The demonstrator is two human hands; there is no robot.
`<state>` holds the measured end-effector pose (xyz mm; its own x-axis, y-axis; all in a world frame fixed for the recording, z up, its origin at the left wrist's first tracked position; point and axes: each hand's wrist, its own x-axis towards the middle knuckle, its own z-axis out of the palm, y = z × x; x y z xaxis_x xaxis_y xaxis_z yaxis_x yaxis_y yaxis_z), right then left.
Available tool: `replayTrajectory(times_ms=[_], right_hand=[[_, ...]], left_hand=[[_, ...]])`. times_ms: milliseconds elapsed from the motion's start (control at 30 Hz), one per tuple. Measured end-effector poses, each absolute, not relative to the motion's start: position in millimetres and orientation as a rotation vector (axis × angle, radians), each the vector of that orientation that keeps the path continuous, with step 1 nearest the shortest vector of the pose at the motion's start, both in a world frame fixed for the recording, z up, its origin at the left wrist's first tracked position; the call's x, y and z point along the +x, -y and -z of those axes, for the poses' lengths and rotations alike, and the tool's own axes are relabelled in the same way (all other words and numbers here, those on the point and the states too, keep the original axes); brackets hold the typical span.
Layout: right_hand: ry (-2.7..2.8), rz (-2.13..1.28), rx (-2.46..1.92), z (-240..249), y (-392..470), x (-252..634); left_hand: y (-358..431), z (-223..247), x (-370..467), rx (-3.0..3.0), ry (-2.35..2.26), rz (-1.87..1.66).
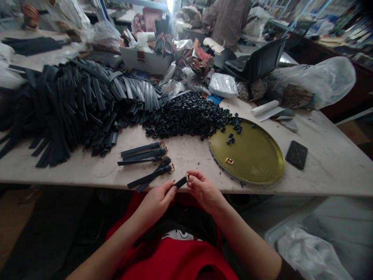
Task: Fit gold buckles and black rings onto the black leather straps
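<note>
Between my hands, at the table's front edge, is a short black strap [180, 182]. My left hand [161, 199] is closed around its body. At the strap's end a small gold buckle [187, 177] is pinched in the fingertips of my right hand [202, 189]. Just beyond my left hand lie several black straps with gold buckles [145, 153], their buckle ends to the right. A loose gold buckle [229, 161] rests on the round olive-yellow tray [253, 149], right of my right hand. Some small black loops [230, 139] sit on the tray too.
A large heap of black straps [87, 97] covers the table's left side, beside a pile of black loops [189, 116]. A dark phone [296, 154] lies right of the tray. Behind are a white box [145, 60] and plastic bags [326, 81]. Other people [227, 23] stand farther back.
</note>
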<state>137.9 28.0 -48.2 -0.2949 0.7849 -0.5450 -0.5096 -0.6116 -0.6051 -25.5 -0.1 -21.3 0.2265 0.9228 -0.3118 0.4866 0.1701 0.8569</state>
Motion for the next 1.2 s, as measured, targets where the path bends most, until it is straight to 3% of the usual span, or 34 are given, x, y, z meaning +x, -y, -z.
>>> replayTrajectory(times_ms=[133,367,833,1033,1200], right_hand=[[0.431,-2.042,-1.112,48.9,-16.1,128.8],[0.927,-1.693,-1.195,54.6,7.7,130.3],[0.807,-1.931,-1.104,46.7,16.2,132.7],[1.274,-1.463,-1.267,49.1,27.1,134.2],[1.733,-0.985,-1.098,49.6,25.4,139.1]], left_hand=[[2.2,15.1,-19.2,1.560,-1.394,-0.483],[8.9,26.1,-11.0,1.246,-1.333,-0.645],[26.4,14.0,-9.8,0.862,-1.160,-0.661],[27.9,22.3,-11.9,0.962,-1.189,-0.654],[30.0,26.0,-11.8,1.239,-1.372,-0.666]])
